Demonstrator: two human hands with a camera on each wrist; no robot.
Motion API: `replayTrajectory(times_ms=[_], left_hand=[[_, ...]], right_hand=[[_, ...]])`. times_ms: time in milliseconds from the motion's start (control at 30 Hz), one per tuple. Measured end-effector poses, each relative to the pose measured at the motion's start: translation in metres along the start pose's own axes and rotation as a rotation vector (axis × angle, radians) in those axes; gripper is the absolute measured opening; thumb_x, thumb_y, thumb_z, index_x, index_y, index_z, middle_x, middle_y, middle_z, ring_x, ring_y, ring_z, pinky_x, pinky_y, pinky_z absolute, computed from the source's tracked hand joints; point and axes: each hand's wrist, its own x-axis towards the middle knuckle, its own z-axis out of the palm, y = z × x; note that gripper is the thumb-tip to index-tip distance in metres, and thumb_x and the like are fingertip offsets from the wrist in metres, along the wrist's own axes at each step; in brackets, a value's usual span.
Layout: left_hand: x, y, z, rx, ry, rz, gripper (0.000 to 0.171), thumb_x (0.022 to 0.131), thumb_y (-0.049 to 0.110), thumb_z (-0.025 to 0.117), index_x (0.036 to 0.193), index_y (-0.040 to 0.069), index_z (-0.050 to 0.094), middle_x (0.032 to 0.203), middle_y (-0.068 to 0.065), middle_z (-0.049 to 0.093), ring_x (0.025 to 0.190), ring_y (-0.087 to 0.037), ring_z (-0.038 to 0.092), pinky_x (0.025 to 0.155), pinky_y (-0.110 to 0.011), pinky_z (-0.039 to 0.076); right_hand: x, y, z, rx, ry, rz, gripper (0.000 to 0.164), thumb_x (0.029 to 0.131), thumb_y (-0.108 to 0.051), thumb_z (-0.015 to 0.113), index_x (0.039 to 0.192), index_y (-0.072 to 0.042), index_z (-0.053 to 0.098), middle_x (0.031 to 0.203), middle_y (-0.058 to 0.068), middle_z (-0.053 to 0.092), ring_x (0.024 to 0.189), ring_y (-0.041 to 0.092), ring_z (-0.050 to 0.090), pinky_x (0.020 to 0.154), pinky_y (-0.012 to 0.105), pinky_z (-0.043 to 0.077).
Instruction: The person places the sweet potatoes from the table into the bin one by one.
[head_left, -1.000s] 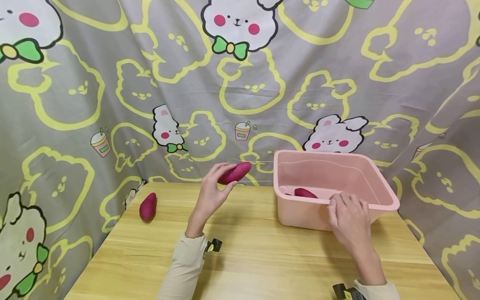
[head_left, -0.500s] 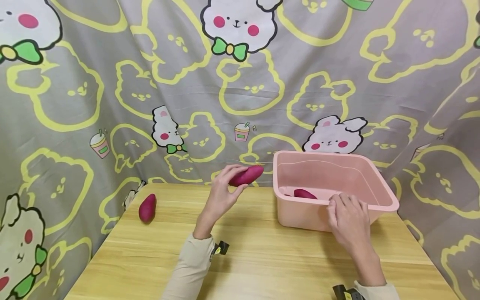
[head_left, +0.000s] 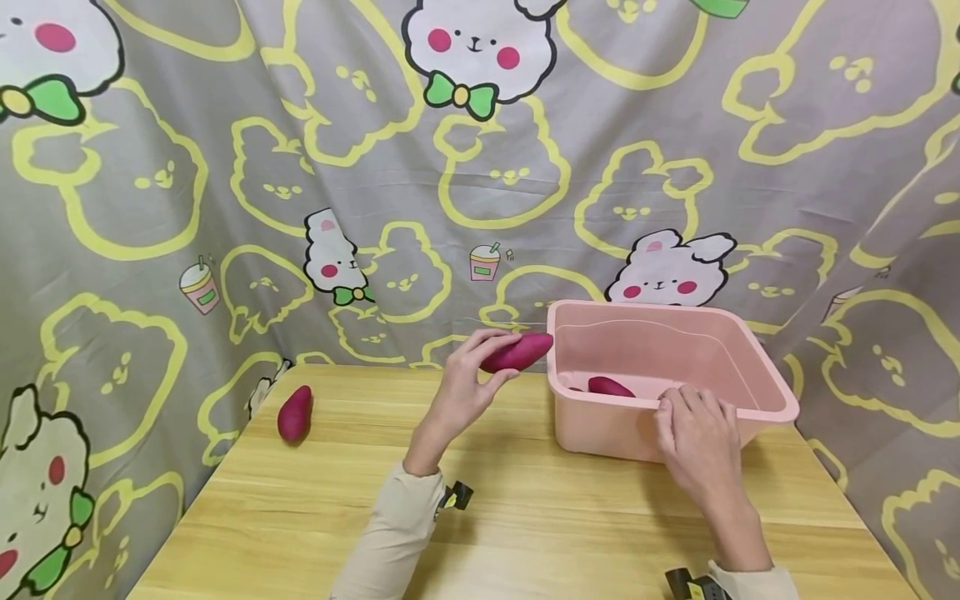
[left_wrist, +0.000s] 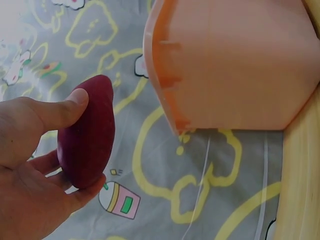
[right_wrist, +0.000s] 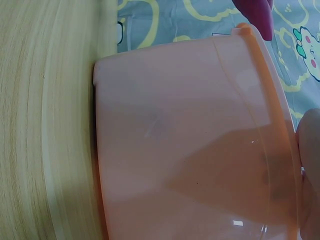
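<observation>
My left hand (head_left: 465,387) holds a purple sweet potato (head_left: 519,353) between thumb and fingers, raised above the table at the left side of the pink plastic bin (head_left: 609,429). The tip of that sweet potato overlaps the bin's left rim in the head view. In the left wrist view the thumb lies along the upper part of the sweet potato (left_wrist: 92,135), with the fingers beneath. My right hand (head_left: 701,446) grips the bin's front rim, fingers curled over it. Inside the bin lies another sweet potato (head_left: 611,387), partly hidden by the front wall, with a sliver of a further one beside it.
One more sweet potato (head_left: 296,414) lies near the left edge of the wooden table (head_left: 525,533). A grey curtain (head_left: 465,192) with cartoon rabbits hangs close behind the table and along both sides.
My left hand has moved rightward with the sweet potato, from over the middle of the table to the bin's left rim. The right hand and the bin have stayed in place.
</observation>
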Motion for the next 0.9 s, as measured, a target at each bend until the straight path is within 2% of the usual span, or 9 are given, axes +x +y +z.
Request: replayTrajectory(times_ms=[300,667,900], left_hand=[[0.004,0.005,0.009,-0.017,-0.049,-0.017,0.043,0.080,0.017,0.075,0.122,0.019,0.065,0.121,0.000,0.057,0.109,-0.013,0.054,0.088,-0.029,0.048],[0.008,0.010,0.021,-0.013,-0.082,0.004,0.040,0.083,0.022,0.073,0.123,0.021,0.064,0.120,0.003,0.056,0.109,-0.010,0.053,0.087,-0.026,0.047],[0.011,0.014,0.029,-0.011,-0.093,0.032,0.040,0.084,0.021,0.073,0.123,0.019,0.064,0.119,0.001,0.056,0.108,-0.012,0.053,0.089,-0.026,0.046]], right_hand=[[0.000,0.000,0.000,-0.003,0.003,-0.005,0.021,0.095,-0.020,0.039,0.082,-0.009,0.052,0.082,0.008,0.054,0.084,0.033,0.047,0.077,0.050,0.031],[-0.001,0.000,0.000,-0.003,-0.001,0.000,0.021,0.094,-0.020,0.039,0.082,-0.009,0.052,0.082,0.008,0.053,0.084,0.033,0.047,0.077,0.050,0.031],[-0.001,0.000,0.000,0.001,-0.002,0.002,0.021,0.095,-0.020,0.039,0.082,-0.009,0.052,0.082,0.009,0.053,0.085,0.034,0.047,0.078,0.050,0.031]])
